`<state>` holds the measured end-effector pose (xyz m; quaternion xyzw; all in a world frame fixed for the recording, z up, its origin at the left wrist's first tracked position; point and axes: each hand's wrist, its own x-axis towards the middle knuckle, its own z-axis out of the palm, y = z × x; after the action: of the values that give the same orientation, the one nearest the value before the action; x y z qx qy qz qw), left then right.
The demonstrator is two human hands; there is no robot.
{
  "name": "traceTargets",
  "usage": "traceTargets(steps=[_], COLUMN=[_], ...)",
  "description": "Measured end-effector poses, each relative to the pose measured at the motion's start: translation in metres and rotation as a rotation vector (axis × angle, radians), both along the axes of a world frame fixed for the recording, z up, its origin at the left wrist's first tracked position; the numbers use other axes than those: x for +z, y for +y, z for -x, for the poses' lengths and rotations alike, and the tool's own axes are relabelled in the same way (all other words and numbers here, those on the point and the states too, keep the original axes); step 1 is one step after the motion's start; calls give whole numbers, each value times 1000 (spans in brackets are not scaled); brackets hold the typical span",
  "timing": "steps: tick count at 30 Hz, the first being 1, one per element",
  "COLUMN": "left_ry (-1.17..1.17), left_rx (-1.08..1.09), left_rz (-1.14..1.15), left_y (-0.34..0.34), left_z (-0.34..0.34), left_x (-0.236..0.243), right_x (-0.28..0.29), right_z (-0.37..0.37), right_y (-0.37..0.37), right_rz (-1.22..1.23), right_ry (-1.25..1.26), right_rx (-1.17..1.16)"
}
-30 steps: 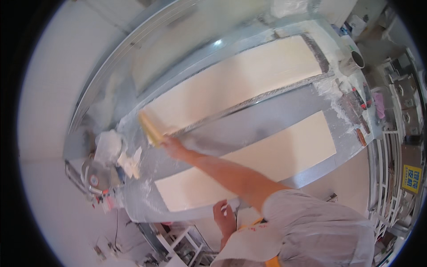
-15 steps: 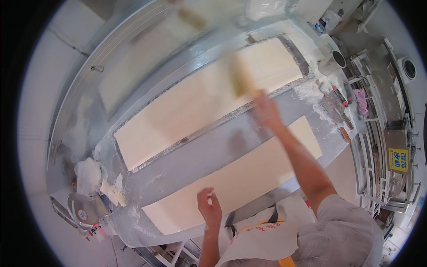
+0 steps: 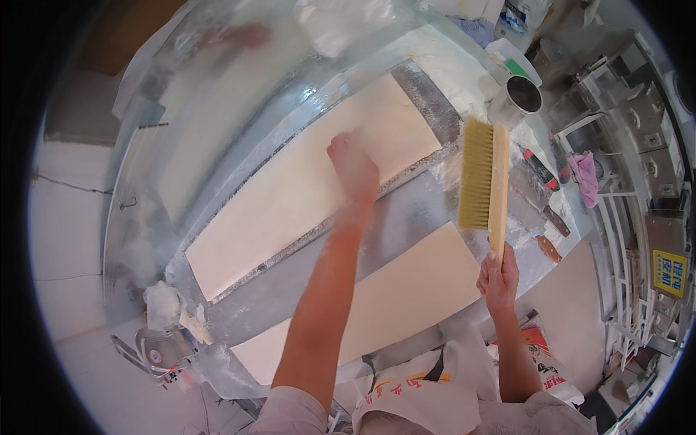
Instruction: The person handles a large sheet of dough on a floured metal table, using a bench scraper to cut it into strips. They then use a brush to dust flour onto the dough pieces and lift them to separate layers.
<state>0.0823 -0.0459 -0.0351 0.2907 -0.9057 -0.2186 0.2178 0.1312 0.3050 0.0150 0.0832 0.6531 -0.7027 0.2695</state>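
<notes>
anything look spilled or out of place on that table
Loose white powder, likely flour, lies scattered across the right end of the worktable, around the metal canister and cleaver; it looks spilled, though it may be ordinary dusting. The far dough sheet and near dough sheet show no tears where visible.

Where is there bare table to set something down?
The grey strip between the far pale sheet and near pale sheet, though the left forearm crosses it. Crowded: the right end, with handled tools, metal cylinder and the brush in the right hand.
</notes>
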Motion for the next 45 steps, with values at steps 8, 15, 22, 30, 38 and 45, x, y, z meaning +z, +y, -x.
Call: traceTargets(steps=[8,15,22,30,38,45], left_ry=[-69,-90,-128,96,-124,-276], left_rx=[-424,-264,-372,-300,-196,-326], left_rz=[227,5,17,-469,-204,-50], left_y=[-60,-55,-78,-100,-137,-107], left_z=[6,12,11,126,149,146], left_x=[3,9,17,59,22,25], right_x=[-32,-41,-45,-46,-48,-49], right_z=[39,56,62,70,76,78], right_y=[37,37,32,24,17,9], right_rz=[11,46,45,22,-15,-66], right_ry=[-24,-57,-69,-89,-65,-53], right_rx=[129,119,114,113,168,176])
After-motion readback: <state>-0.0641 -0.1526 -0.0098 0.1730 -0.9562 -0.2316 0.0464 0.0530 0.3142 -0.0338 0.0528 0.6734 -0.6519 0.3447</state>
